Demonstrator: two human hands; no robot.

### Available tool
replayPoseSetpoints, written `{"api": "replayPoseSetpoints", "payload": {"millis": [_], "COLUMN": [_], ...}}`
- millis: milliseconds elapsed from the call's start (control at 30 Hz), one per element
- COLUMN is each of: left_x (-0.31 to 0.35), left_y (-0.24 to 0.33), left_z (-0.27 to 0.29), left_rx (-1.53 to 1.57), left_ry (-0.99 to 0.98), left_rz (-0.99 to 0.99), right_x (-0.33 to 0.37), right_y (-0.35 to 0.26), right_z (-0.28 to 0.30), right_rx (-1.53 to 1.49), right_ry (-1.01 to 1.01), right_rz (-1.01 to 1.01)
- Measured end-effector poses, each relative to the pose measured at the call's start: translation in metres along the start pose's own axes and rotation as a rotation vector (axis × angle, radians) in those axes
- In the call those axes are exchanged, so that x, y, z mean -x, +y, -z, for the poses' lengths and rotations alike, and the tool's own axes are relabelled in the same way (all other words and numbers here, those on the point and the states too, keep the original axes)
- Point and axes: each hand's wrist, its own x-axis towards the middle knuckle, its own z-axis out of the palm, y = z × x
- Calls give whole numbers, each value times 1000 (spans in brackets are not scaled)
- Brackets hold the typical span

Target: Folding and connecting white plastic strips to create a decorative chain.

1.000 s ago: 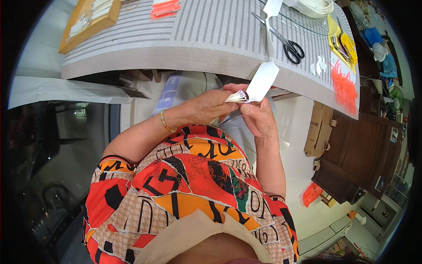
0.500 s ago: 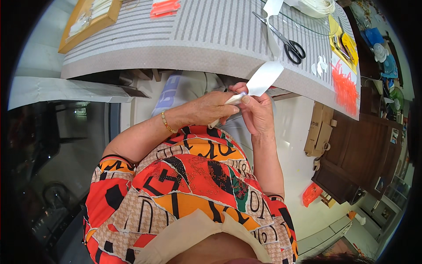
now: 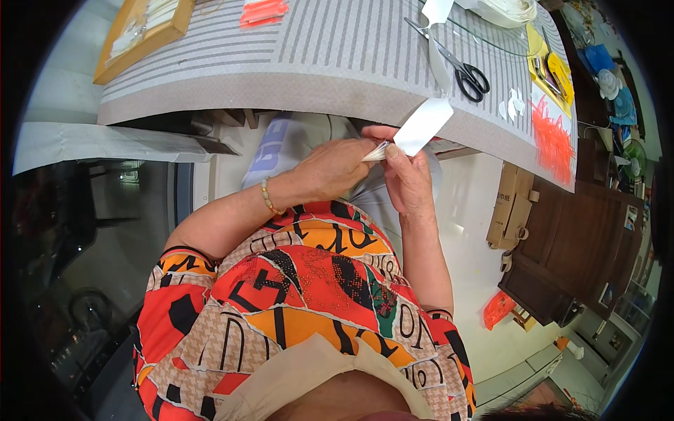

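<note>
Over my lap, just off the table's near edge, my left hand (image 3: pixel 338 167) is closed around a small cream-white bundle (image 3: pixel 377 152) that looks folded or layered. Beside it, my right hand (image 3: pixel 411 181) pinches the bundle's end together with a white strip (image 3: pixel 426 125). That strip runs up past the table edge toward the back in a loose, twisted band. Some of my right fingers are hidden behind the strip. Scissors with black handles (image 3: pixel 472 83) lie on the table beside the band, blades apart.
The striped cloth-covered table (image 3: pixel 337 42) carries a wooden tray (image 3: pixel 184 27) with white pieces at the left, orange-red strips (image 3: pixel 263 12), a white coil (image 3: pixel 516 12), small white scraps (image 3: pixel 514 104), a yellow cutter (image 3: pixel 559 76) and red shredded strands (image 3: pixel 551 144). A cardboard box (image 3: pixel 509 207) stands at right.
My left hand has turned slightly and now covers the bundle's lower end, which showed below it before. The bundle's tip looks more fanned, and the white strip has shifted slightly.
</note>
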Motion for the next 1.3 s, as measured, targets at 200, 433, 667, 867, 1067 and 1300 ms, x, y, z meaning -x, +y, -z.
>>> {"api": "replayPoseSetpoints", "payload": {"millis": [200, 433, 667, 867, 1067, 1300], "left_x": [-11, -7, -4, -1, 4, 15], "left_y": [7, 7, 15, 13, 5, -1], "left_z": [4, 0, 12, 9, 16, 3], "left_rx": [-277, -212, 252, 73, 844, 1130], "left_ry": [54, 51, -112, -109, -347, -504], "left_rz": [21, 24, 163, 115, 323, 316], "right_x": [-7, -6, -3, -4, 7, 15], "right_y": [-1, -2, -17, -9, -29, -7], "right_z": [-4, -7, 1, -5, -5, 21], "right_rx": [210, 149, 62, 121, -21, 31], "right_ry": [78, 58, -74, -9, -200, -225], "right_rz": [11, 63, -30, 15, -102, -118]}}
